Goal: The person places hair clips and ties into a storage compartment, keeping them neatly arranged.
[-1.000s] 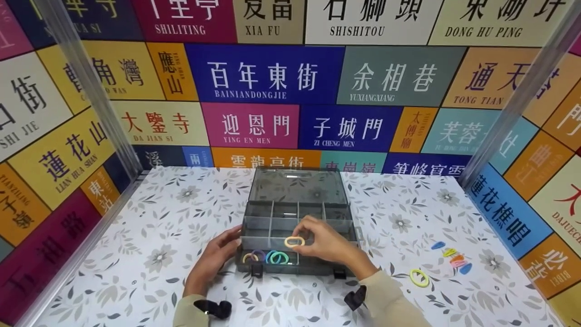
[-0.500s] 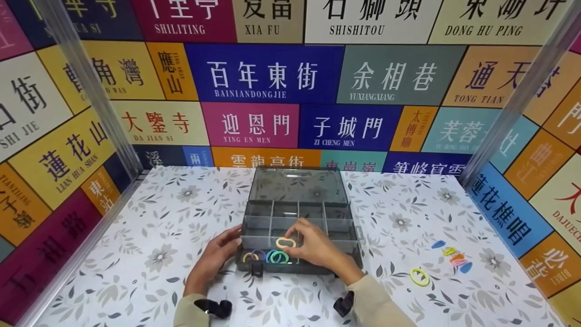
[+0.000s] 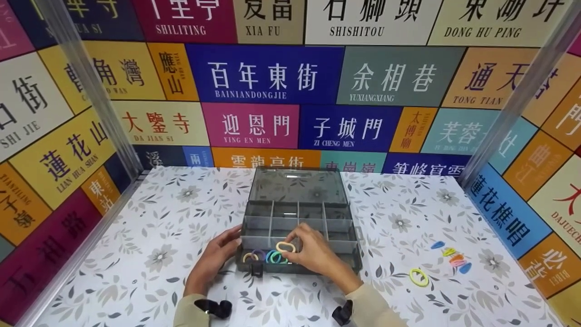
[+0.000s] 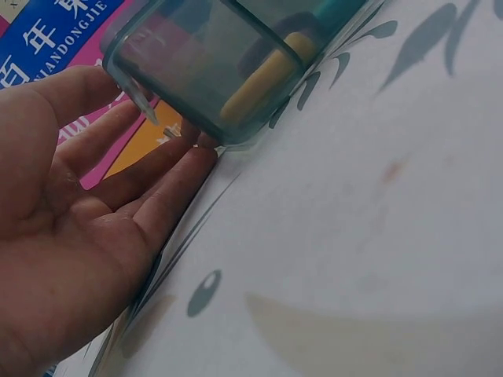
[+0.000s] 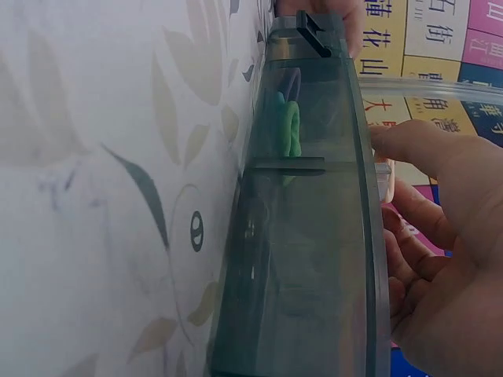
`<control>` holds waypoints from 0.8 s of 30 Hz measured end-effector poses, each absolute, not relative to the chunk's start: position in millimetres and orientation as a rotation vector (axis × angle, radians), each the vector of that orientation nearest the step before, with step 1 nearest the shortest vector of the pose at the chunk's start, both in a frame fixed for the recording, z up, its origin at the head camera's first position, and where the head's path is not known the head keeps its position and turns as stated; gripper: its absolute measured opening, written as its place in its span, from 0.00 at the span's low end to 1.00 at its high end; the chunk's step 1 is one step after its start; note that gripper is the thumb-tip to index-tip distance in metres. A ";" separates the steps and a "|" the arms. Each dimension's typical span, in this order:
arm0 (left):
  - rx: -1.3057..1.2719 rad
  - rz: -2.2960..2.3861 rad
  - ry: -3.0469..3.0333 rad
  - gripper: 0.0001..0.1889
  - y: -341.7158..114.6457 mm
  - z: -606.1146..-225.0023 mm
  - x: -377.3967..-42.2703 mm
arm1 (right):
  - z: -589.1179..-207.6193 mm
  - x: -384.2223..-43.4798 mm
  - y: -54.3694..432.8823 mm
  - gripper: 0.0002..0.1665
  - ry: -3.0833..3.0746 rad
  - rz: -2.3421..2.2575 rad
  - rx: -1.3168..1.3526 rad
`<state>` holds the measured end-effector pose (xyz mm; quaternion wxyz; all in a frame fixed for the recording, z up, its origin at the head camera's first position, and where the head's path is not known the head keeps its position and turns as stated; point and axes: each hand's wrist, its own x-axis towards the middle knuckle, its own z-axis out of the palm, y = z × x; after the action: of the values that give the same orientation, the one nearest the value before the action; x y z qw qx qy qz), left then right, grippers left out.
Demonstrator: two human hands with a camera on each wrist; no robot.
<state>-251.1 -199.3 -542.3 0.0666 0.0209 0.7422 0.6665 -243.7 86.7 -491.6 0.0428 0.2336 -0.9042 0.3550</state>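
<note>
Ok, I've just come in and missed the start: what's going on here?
Someone's right grip pinches a pale orange band over an open divided box, while the left grip touches its side. More bands lie inside, at the front; a yellow band and small clips lie on the table to its right.

We see plain beige cloth on both arms, the left sleeve (image 3: 190, 312) and the right sleeve (image 3: 377, 305). By the cuffs we notice a small black left wrist camera (image 3: 220, 309) and a black, blocky right wrist camera (image 3: 342, 313). The left hand (image 3: 218, 252) and right hand (image 3: 314, 252) are bare.
</note>
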 end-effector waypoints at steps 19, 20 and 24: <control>0.083 2.028 2.222 0.26 -198.0 -542.7 -253.6 | -489.7 -242.9 90.2 0.17 -2.793 1.109 0.755; 0.081 2.030 2.217 0.26 -197.9 -542.9 -253.4 | -489.7 -242.7 90.6 0.18 -2.799 1.114 0.765; 0.059 2.038 2.207 0.25 -198.0 -544.4 -253.6 | -489.6 -242.6 92.8 0.23 -2.824 1.139 0.787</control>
<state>-253.6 -198.0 -544.4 0.0683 0.0195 0.7329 0.6766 -242.6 92.8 -489.6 -0.0020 0.2501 -0.8979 0.3622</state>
